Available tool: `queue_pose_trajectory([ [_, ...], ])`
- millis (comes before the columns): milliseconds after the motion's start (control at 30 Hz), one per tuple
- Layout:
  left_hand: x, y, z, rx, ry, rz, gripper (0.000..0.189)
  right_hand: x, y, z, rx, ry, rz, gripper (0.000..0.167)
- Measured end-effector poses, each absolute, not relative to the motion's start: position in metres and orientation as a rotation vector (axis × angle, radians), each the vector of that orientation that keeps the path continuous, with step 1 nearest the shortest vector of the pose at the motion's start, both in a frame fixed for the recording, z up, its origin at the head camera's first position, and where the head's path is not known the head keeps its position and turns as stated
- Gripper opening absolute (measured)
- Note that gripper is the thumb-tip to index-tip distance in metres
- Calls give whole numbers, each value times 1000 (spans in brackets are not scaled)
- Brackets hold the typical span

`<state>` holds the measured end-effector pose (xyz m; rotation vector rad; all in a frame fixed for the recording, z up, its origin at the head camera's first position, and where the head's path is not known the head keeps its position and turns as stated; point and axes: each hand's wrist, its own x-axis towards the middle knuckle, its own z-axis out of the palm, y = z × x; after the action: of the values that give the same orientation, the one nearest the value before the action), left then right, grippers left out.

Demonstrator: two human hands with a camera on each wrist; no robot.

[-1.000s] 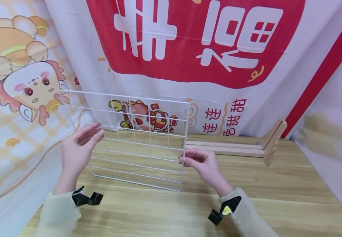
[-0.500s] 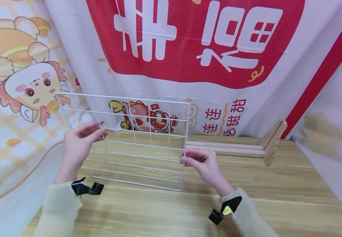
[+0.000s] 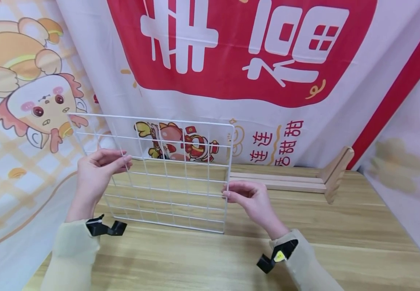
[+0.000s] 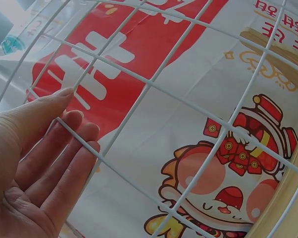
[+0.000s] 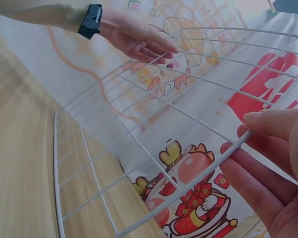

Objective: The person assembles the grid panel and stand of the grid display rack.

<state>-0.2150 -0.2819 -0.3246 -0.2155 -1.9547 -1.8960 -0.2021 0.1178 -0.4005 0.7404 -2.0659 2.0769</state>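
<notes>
Over the wood-grain table (image 3: pixel 180 258), a white wire grid (image 3: pixel 166 176) is held on edge, nearer the person than the wooden stand (image 3: pixel 279 185). Left hand (image 3: pixel 97 171) pinches wires toward its left side; right hand (image 3: pixel 250 199) pinches its right edge between thumb and fingers.

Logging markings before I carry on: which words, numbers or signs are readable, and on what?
"幸福", white, sideways: red patch of the back cloth.
"连连", red, sideways: back cloth.
"甜甜", likewise; the character below is partly hidden.
"ha…", cut off: right cloth.
Unreadable: yellow tag on right wristband, too small; teal mark and red marks, blurred.
</notes>
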Motion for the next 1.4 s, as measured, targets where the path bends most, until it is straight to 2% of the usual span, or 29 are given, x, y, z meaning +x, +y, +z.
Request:
queue_pose_trajectory([
  [100, -214, -282, -324, -204, -1957, -1896, 36, -203, 121, -401, 716, -2105, 2051, 19],
  [367, -212, -281, -324, -216, -1958, -1880, 27, -205, 143, -409, 577, -2192, 2011, 31],
  [733, -210, -279, -326, -223, -1954, -1870, 23, -211, 202, -424, 411, -2298, 1880, 46],
  [967, -209, -278, -324, -243, -1921, -1901, 21, -210, 236, -430, 359, -2326, 1805, 47],
  [1400, -210, -277, -325, -190, -1984, -1826, 33, -197, 290, -449, 83, -2417, 1696, 57],
])
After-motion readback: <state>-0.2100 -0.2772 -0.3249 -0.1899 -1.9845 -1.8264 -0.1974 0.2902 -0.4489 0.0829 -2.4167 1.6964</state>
